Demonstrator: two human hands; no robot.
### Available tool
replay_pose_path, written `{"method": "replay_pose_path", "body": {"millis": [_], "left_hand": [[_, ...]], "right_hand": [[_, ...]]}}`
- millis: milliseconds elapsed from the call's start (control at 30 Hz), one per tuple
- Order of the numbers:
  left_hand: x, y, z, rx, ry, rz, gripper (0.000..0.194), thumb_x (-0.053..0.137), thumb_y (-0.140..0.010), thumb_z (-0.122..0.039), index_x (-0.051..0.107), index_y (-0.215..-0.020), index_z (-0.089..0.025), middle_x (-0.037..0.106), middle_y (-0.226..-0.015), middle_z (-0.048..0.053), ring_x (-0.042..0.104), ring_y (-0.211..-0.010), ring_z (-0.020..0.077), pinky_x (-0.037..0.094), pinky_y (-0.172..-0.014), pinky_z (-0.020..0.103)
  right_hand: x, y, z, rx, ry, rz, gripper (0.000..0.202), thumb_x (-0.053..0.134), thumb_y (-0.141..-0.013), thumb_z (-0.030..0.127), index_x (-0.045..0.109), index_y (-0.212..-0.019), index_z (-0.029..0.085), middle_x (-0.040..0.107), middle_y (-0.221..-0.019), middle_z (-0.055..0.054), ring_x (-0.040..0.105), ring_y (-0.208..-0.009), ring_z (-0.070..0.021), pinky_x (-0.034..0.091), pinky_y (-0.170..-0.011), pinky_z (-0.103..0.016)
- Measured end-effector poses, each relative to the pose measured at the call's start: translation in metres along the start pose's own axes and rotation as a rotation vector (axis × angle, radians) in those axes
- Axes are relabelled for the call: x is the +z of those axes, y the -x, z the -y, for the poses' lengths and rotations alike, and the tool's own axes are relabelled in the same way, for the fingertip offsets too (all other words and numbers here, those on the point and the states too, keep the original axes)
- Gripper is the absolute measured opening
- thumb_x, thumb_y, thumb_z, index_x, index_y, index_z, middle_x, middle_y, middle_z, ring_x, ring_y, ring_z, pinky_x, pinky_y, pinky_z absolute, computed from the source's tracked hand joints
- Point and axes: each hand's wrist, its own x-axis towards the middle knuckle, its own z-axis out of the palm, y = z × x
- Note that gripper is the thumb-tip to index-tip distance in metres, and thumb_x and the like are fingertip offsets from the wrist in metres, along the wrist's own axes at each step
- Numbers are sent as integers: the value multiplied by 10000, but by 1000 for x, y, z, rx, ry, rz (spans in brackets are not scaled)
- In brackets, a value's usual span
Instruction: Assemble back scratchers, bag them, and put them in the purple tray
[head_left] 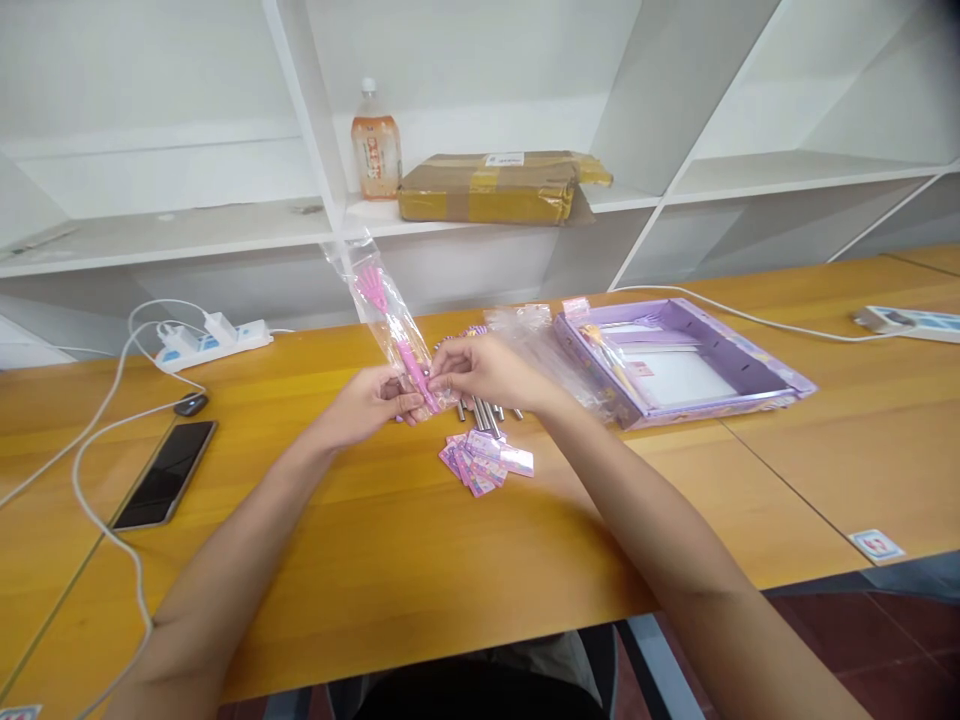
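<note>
A clear plastic bag with a pink hand-shaped stick (405, 350) inside is held up over the table (360, 560). Its lower end is pinched by my left hand (375, 402), and my right hand (480, 370) grips the same end from the other side. Below my right hand lie several metal tubes (486, 415) and a fanned pile of small pink and purple cards (486, 462). Clear plastic bags (544, 345) rest behind my right wrist.
An open purple box (682, 365) with packaged items sits right of centre. A phone (166, 475), white cables and a power strip (214, 343) are at left. On the shelf stand a bottle (376, 155) and a taped carton (487, 190). Another power strip (915, 323) is far right.
</note>
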Motion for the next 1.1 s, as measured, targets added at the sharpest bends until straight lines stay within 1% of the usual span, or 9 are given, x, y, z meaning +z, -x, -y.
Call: {"method": "replay_pose_path", "body": {"millis": [200, 367, 433, 567, 667, 767, 900, 967, 1100], "left_hand": [[-12, 0, 5, -65, -31, 95, 240, 848, -853, -429, 797, -918, -204, 781, -792, 83, 714, -683, 207, 592, -633, 312], [-18, 31, 29, -180, -21, 214, 254, 895, -807, -376, 793, -991, -233, 789, -960, 66, 743, -848, 226, 614, -761, 321], [-14, 49, 44, -186, 84, 95, 270, 880, -831, -387, 789, -1037, -237, 777, -1032, 62, 733, -916, 216, 602, -802, 298], [-1, 68, 79, -214, 403, -251, 344, 791, -920, -458, 750, -1173, -228, 741, -993, 45, 678, -798, 159, 563, -719, 255], [7, 68, 101, -219, 466, -431, 412, 858, -848, -463, 753, -1160, -215, 747, -1061, 45, 667, -836, 151, 538, -709, 231], [12, 67, 114, -200, 436, -537, 402, 928, -751, -468, 757, -980, -186, 714, -915, 11, 625, -772, 134, 508, -682, 220], [13, 73, 120, -229, 341, -541, 469, 903, -754, -579, 742, -959, -189, 664, -817, -15, 588, -700, 129, 487, -627, 228], [13, 77, 120, -228, 256, -513, 482, 864, -786, -629, 725, -922, -188, 655, -796, -16, 591, -694, 129, 485, -617, 227], [15, 81, 115, -237, 110, -440, 497, 766, -872, -679, 659, -900, -195, 668, -768, -13, 619, -656, 134, 505, -585, 230]], "right_hand": [[13, -8, -12, 12, -112, 22, 345, 861, -825, 445, 622, -864, 199, 703, -701, 24, 664, -550, -130, 487, -439, -212], [50, 20, -39, 89, -335, 236, 368, 898, -814, 445, 681, -941, 177, 757, -824, -8, 700, -667, -125, 592, -618, -244], [74, 45, -47, 144, -438, 346, 436, 910, -801, 507, 698, -981, 171, 772, -880, -28, 713, -697, -133, 593, -636, -253], [118, 91, -57, 192, -516, 458, 520, 910, -762, 622, 661, -877, 181, 744, -802, -9, 701, -662, -137, 572, -643, -258], [130, 103, -62, 139, -411, 516, 532, 869, -793, 667, 688, -896, 178, 729, -769, -3, 688, -668, -135, 565, -680, -257], [112, 97, -64, 41, -242, 488, 497, 797, -879, 668, 718, -930, 180, 729, -789, -15, 661, -684, -141, 543, -701, -267], [50, 91, -67, -62, 112, 123, 423, 710, -983, 580, 673, -827, 188, 674, -736, -11, 570, -653, -136, 433, -637, -262], [15, 93, -71, 5, 249, 12, 423, 723, -965, 571, 656, -793, 190, 629, -689, 10, 513, -611, -124, 385, -609, -262], [-28, 99, -79, 229, 466, 68, 368, 846, -823, 544, 735, -858, 195, 610, -681, 29, 495, -617, -132, 350, -607, -272]]}}
